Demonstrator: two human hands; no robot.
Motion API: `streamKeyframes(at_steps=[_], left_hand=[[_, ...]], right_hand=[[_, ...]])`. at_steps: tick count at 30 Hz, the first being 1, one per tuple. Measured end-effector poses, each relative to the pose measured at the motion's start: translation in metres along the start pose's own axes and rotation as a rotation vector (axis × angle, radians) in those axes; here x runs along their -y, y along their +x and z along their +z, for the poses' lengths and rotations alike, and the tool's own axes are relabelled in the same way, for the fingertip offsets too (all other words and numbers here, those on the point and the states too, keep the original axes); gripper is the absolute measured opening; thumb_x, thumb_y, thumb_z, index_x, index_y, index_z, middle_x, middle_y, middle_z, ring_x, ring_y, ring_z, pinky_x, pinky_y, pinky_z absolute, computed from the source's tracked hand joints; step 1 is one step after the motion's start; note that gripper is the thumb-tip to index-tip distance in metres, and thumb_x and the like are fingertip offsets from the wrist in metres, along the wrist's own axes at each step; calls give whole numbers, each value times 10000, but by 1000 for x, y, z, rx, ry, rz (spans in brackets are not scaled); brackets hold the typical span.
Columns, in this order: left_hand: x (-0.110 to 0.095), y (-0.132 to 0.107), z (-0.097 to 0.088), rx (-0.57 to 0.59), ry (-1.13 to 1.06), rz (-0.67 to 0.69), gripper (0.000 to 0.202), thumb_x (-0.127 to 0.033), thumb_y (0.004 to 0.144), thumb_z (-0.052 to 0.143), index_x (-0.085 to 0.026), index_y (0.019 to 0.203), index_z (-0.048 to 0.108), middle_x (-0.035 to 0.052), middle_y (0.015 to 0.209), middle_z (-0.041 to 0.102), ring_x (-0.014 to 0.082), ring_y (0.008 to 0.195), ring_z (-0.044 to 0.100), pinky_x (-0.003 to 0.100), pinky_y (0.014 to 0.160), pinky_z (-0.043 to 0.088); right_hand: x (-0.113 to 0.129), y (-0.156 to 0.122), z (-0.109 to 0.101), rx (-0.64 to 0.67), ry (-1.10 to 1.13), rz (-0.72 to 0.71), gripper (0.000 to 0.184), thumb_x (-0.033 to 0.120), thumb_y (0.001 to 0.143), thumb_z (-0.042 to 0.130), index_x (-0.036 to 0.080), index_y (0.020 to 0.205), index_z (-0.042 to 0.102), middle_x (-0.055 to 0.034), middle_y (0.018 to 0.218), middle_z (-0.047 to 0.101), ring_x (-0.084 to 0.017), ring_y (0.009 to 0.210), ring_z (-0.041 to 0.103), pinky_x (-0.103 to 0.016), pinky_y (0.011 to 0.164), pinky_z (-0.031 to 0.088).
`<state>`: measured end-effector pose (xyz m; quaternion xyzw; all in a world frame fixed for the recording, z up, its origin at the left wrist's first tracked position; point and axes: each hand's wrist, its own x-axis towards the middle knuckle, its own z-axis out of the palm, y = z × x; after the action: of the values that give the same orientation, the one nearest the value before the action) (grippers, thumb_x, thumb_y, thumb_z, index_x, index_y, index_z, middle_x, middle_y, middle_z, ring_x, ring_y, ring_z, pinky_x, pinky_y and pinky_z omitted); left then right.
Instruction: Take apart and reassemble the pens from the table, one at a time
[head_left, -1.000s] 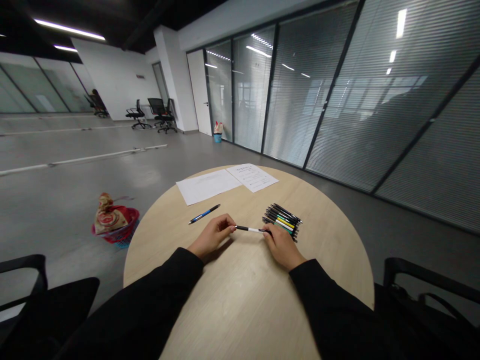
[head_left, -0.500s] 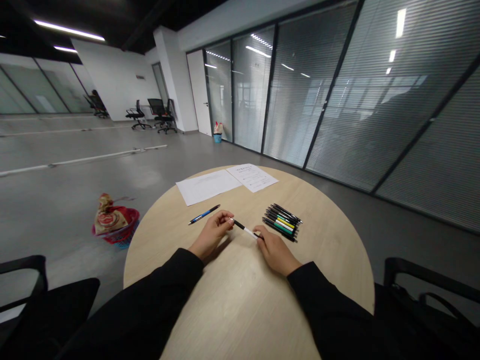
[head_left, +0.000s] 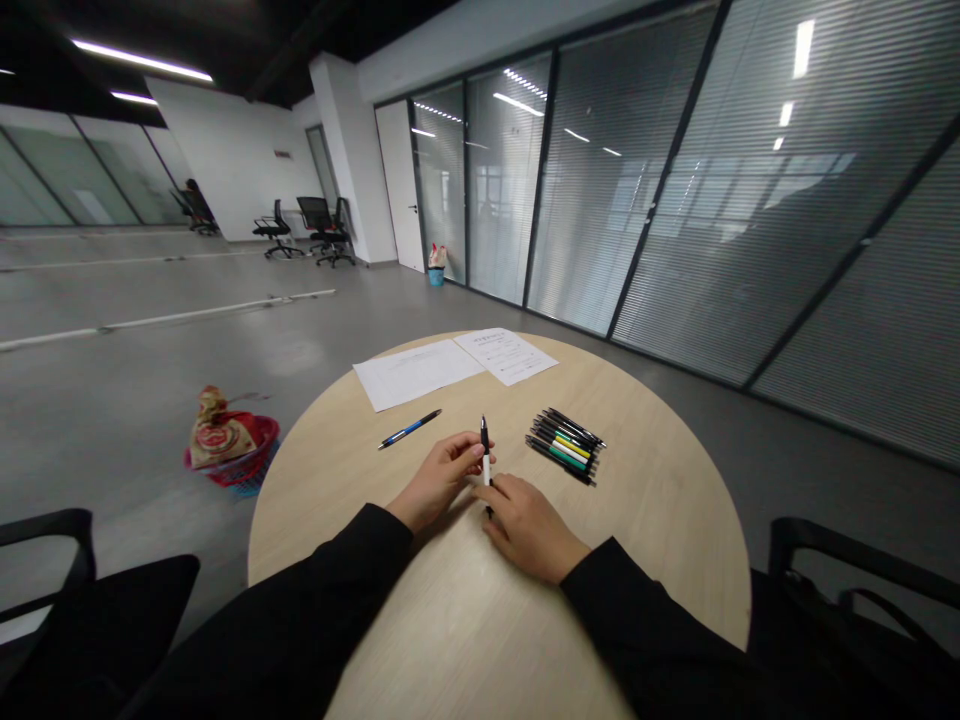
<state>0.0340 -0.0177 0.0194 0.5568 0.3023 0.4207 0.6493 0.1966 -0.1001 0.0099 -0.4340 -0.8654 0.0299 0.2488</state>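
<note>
A black and white pen (head_left: pixel 485 452) stands nearly upright over the round wooden table (head_left: pixel 660 510). My right hand (head_left: pixel 529 525) is closed round its lower end. The fingers of my left hand (head_left: pixel 442 477) pinch the pen's middle. A bundle of several black, green, yellow and white pens (head_left: pixel 566 443) lies to the right of my hands. One blue pen (head_left: pixel 409 428) lies alone to the left, just beyond my left hand.
Two white paper sheets (head_left: pixel 420 371) (head_left: pixel 506 354) lie at the table's far edge. Black chairs stand at the near left (head_left: pixel 67 590) and near right (head_left: pixel 847 590). A red basket with a bag (head_left: pixel 229 447) sits on the grey floor to the left.
The pen has swung from lying across between my hands to pointing upward. My right hand has drawn left, away from the bundle, towards my left hand.
</note>
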Motion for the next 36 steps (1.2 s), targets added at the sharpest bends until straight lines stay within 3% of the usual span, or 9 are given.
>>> streamKeyframes(at_steps=[11,18,26,36], left_hand=[[-1,-4,4,34,-14,2,302,-391,800,774,-125,926,705,71,832,684,149,742,602,255,701,437],[-2,-3,-1,9,-6,24,290,-391,808,767,-130,907,687,47,808,654,135,717,574,255,700,435],[0,-2,-1,3,17,26,298,-397,802,764,-130,900,678,42,774,634,138,696,565,253,659,427],[0,-4,1,53,9,12,261,-382,827,743,-142,868,649,30,785,632,132,712,559,253,692,427]], right_hand=[[-5,-1,5,-1,-87,-25,126,149,896,630,184,1016,643,-65,924,632,-214,881,581,-306,749,447],[-5,0,4,11,-56,-14,154,113,901,594,181,1030,642,-75,964,634,-218,927,571,-317,800,454],[-1,1,-4,8,-11,-3,395,85,857,566,173,1243,573,-94,1054,605,-237,995,536,-351,869,460],[-3,0,-2,-10,-14,-32,232,116,872,606,181,1095,617,-96,1076,606,-242,993,516,-361,865,452]])
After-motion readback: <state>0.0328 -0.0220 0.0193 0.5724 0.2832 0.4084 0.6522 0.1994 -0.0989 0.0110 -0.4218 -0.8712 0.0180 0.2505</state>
